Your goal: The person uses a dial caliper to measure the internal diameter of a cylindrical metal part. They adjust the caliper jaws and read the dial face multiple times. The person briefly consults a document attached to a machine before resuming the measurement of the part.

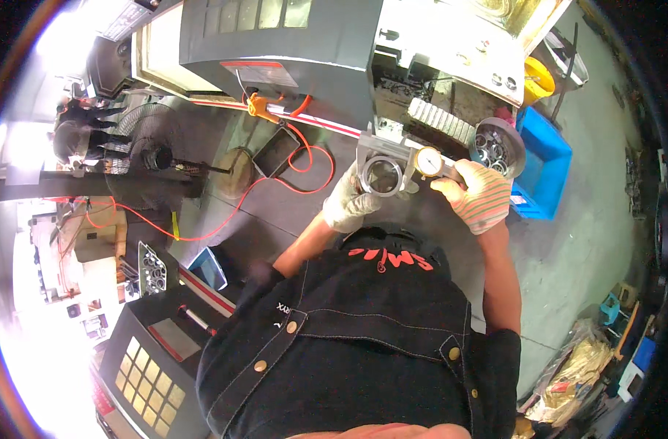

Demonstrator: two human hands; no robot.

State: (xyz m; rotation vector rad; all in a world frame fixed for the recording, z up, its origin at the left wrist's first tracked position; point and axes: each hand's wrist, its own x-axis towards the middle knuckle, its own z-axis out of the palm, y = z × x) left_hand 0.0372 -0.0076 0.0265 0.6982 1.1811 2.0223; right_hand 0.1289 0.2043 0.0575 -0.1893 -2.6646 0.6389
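My left hand (pixel 348 203), in a pale work glove, is closed round the side of a metal ring (pixel 382 177) with a dark opening. In my right hand (pixel 482 196), gloved with orange and green stripes, I grip a dial caliper (pixel 407 156). Its round white dial (pixel 427 162) has a yellowish rim and faces up. The caliper's jaws reach across to the ring and appear to touch it; whether they press on the inside or outside I cannot tell.
Just beyond my right hand stands a round bin (pixel 517 150) of metal rings, beside a blue crate (pixel 548 170). A grey machine (pixel 304 80) is ahead. An orange air hose (pixel 257 186) crosses the floor near a black tray (pixel 277 152). A large fan (pixel 147 146) stands left.
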